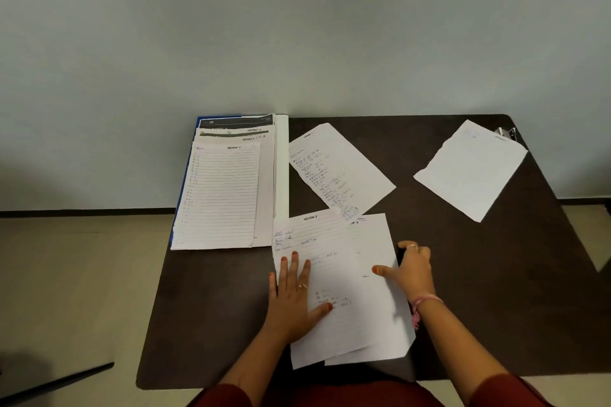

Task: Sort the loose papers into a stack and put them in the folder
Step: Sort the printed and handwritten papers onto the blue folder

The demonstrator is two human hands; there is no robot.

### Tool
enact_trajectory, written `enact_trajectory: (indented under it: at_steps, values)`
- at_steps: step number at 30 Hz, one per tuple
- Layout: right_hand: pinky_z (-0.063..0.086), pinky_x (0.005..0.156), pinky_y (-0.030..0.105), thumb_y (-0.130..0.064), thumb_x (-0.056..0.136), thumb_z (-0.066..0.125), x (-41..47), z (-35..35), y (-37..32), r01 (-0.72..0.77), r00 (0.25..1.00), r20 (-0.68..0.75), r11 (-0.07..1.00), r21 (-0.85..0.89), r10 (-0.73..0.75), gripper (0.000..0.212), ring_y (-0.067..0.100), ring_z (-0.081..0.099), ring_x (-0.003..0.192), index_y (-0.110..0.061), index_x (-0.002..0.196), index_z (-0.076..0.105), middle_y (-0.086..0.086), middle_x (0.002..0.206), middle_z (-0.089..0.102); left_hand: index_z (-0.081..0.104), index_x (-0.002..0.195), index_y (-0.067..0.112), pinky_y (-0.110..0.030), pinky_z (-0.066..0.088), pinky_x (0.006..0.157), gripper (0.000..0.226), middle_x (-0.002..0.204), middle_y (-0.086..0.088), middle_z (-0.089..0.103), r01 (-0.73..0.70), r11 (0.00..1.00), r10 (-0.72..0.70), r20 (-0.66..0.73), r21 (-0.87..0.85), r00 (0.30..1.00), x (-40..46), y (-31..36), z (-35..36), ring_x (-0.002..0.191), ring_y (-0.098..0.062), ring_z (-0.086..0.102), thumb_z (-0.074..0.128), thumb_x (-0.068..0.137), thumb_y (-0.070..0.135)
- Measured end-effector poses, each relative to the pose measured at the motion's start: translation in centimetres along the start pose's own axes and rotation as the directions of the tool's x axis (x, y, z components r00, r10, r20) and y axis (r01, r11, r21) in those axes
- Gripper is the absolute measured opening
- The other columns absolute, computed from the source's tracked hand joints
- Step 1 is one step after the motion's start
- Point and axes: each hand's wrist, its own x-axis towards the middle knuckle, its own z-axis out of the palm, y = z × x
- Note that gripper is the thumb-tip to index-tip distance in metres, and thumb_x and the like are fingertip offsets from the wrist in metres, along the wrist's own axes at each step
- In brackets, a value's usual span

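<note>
You're mid-stacking: left hand (292, 291) lies flat on the top white lined sheet (330, 274), right hand (411, 269) pinches the sheet beneath (380, 334) at its edge. Next, square them (two handwritten pages (340, 168) (471, 170) still loose), then the open blue folder (185, 175).

Office or study room: dark desk (463, 274) against plain wall (297, 26), handwritten sheets (340, 172), open folder (282, 158).
</note>
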Motion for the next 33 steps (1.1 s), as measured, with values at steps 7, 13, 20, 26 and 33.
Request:
enact_trajectory:
  at_steps: [7, 13, 20, 26, 33]
  values:
    - [0.042, 0.099, 0.036, -0.019, 0.063, 0.089, -0.3, -0.8, 1.1, -0.001, 1.0, -0.025, 0.997, 0.082, 0.003, 0.075, 0.031, 0.055, 0.105, -0.006, 0.125, 0.048, 0.014, 0.13, 0.037, -0.031, 0.14, 0.018, -0.049, -0.024, 0.107, 0.111, 0.146, 0.0, -0.043, 0.056, 0.997, -0.059, 0.063, 0.045, 0.996, -0.2, 1.2, -0.5, 0.136, -0.021, -0.038, 0.002, 0.06, 0.087]
    - [0.042, 0.097, 0.044, -0.037, 0.062, 0.088, 0.5, -2.0, 2.3, -0.033, 0.996, -0.088, 0.999, 0.008, 0.033, 0.073, 0.031, 0.045, 0.118, -0.016, 0.122, 0.051, 0.01, 0.124, 0.044, -0.024, 0.147, 0.022, -0.055, -0.024, 0.104, 0.115, 0.145, 0.001, -0.044, 0.044, 0.998, -0.048, 0.102, 0.035, 0.994, 0.3, 3.3, -0.3, 0.132, -0.019, -0.041, -0.001, 0.055, 0.087]
    - [0.045, 0.09, 0.039, -0.037, 0.06, 0.089, 2.4, -4.0, 2.7, -0.059, 0.998, -0.036, 0.997, 0.045, 0.061, 0.065, 0.029, 0.047, 0.114, -0.016, 0.108, 0.051, 0.01, 0.12, 0.047, -0.018, 0.15, 0.021, -0.059, -0.02, 0.106, 0.106, 0.144, 0.0, -0.044, 0.06, 0.997, -0.064, 0.123, 0.041, 0.99, 1.6, 5.8, -0.3, 0.133, -0.021, -0.04, 0.01, 0.069, 0.084]
    - [0.05, 0.09, 0.038, -0.041, 0.065, 0.085, 3.6, -5.7, 2.3, -0.04, 0.992, 0.116, 0.997, -0.059, 0.046, 0.048, 0.022, 0.054, 0.101, -0.014, 0.087, 0.051, 0.004, 0.11, 0.051, -0.009, 0.152, 0.026, -0.061, -0.017, 0.107, 0.093, 0.151, -0.004, -0.038, 0.151, 0.988, -0.151, 0.005, -0.016, 0.989, 2.9, 7.0, -0.5, 0.139, -0.03, -0.034, 0.036, 0.086, 0.072]
    - [0.041, 0.073, 0.028, -0.026, 0.084, 0.07, 7.5, -7.8, -1.4, 0.142, 0.988, -0.073, 0.986, 0.087, -0.136, 0.023, 0.018, 0.053, 0.08, -0.009, 0.078, 0.056, 0.007, 0.095, 0.057, -0.014, 0.151, 0.023, -0.057, -0.016, 0.11, 0.107, 0.154, -0.007, -0.032, 0.302, 0.947, -0.306, -0.015, -0.112, 0.952, 3.7, 6.4, -0.5, 0.14, -0.029, -0.032, 0.042, 0.079, 0.078]
